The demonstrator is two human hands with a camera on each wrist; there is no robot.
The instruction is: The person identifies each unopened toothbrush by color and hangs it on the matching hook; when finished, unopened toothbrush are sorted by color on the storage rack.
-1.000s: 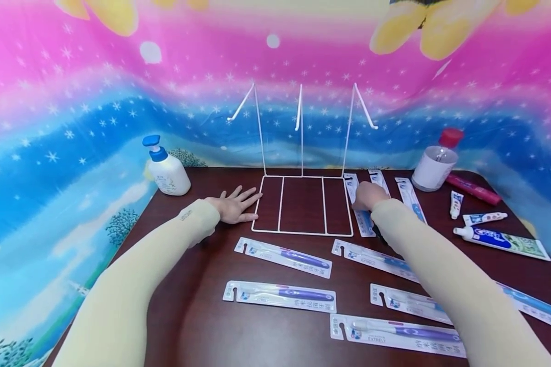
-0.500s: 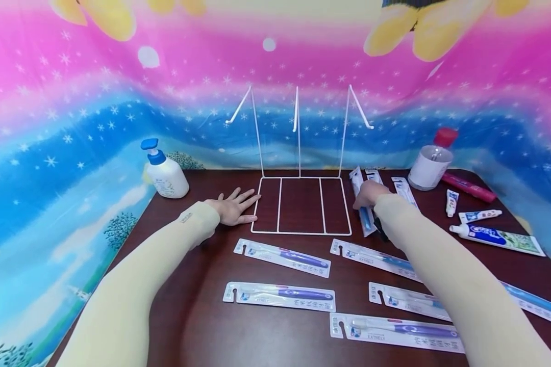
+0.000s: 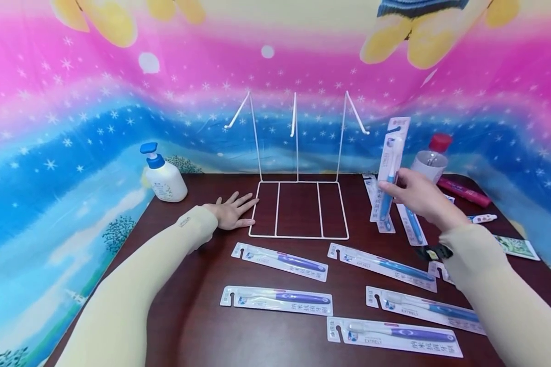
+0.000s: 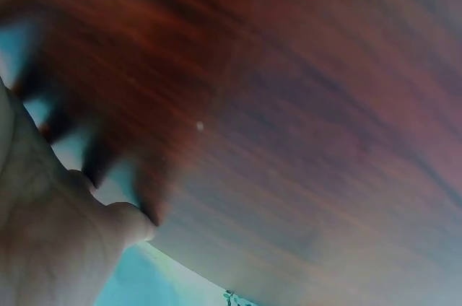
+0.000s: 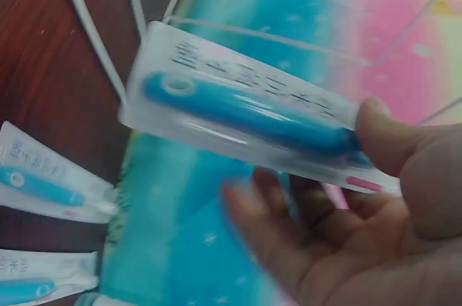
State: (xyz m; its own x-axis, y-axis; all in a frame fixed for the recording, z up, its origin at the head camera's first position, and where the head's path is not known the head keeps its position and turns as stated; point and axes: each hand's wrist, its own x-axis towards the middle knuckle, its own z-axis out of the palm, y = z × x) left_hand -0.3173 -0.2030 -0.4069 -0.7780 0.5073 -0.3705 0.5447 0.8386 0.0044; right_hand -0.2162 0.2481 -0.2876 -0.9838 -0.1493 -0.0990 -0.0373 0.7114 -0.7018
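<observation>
"So, how does the right hand [image 3: 422,195] stand?"

"Raised over the right of the table [image 3: 188,311], it pinches a blue packaged toothbrush [image 3: 392,165] between thumb and fingers, the pack nearly upright, its top leaning slightly right."

"And that pack sits where?"

"Aloft, between the white wire rack [image 3: 298,237] and the red-capped bottle [image 3: 426,163], above other packaged brushes [image 3: 414,228] lying on the table."

"What of the left hand [image 3: 230,214]?"

"Palm down on the table, arm stretched forward, fingers spread wide, their tips at the rack's left edge."
</observation>
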